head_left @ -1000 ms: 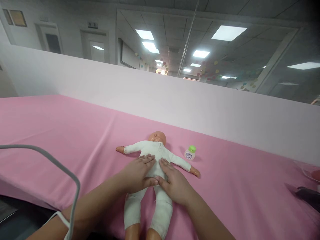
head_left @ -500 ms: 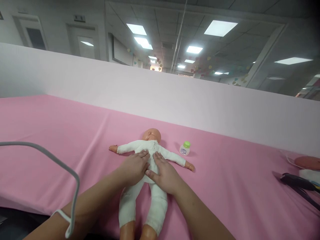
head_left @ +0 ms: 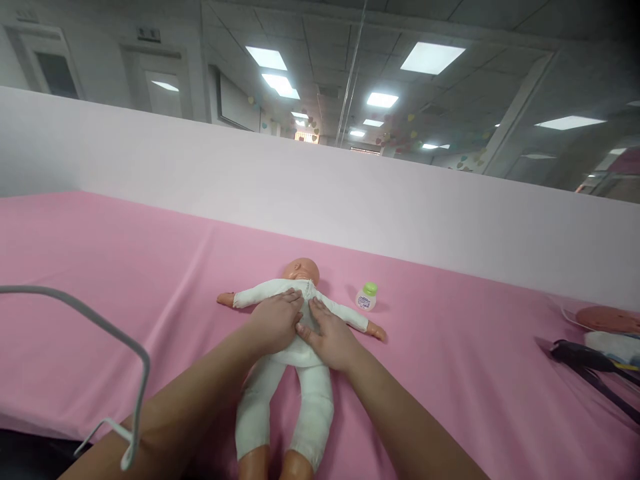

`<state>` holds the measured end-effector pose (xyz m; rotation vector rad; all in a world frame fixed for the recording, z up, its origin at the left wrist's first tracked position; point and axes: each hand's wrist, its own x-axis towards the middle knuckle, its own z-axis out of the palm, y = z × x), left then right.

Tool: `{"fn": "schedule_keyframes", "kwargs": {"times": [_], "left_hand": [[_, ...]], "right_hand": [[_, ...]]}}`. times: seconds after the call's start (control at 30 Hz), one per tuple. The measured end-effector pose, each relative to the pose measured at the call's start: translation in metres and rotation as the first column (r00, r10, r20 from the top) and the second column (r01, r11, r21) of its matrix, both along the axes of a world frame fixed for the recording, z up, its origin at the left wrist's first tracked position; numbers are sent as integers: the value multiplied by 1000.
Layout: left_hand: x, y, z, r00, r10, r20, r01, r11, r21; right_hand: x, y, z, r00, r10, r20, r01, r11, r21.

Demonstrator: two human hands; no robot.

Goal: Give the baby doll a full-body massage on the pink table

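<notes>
Both palms are laid flat on the torso of a white-suited doll (head_left: 304, 356).
The left hand (head_left: 277, 323) and right hand (head_left: 334, 341) are set side by side, fingers extended, nothing clamped. The doll is stretched out on the pink sheet (head_left: 450, 380), head toward its far edge, legs toward the near edge; a green-capped bottle (head_left: 366, 299) is stood near one arm. A palm-contact step appears to be in hand; for any shift, light, even pressure would be called for.
</notes>
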<state>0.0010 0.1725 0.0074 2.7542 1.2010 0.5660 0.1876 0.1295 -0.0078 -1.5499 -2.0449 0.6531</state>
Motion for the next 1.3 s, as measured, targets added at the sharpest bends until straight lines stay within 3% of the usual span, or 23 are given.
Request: {"fn": "schedule_keyframes", "kwargs": {"times": [0.13, 0.4, 0.67, 0.87, 1.17, 1.3], "left_hand": [[-2, 0, -5, 1000, 1, 0, -1, 1000, -29], [-9, 25, 0, 991, 56, 122, -60, 998, 35], [-10, 28, -10, 997, 7, 75, -5, 1000, -19], [-8, 35, -13, 999, 25, 48, -26, 1000, 15], [-6, 46, -28, 998, 54, -22, -56, 992, -115], [-7, 47, -28, 998, 45, 38, -39, 988, -148]], "right_hand": [[-1, 2, -4, 1000, 18, 3, -18, 1000, -2], [8, 23, 10, 998, -34, 46, 34, 999, 16], [2, 27, -5, 995, 25, 101, -28, 999, 27], [6, 33, -2, 996, -9, 84, 4, 998, 57], [2, 56, -15, 998, -10, 59, 7, 999, 40], [3, 55, -18, 999, 2, 46, -5, 998, 55]]}}
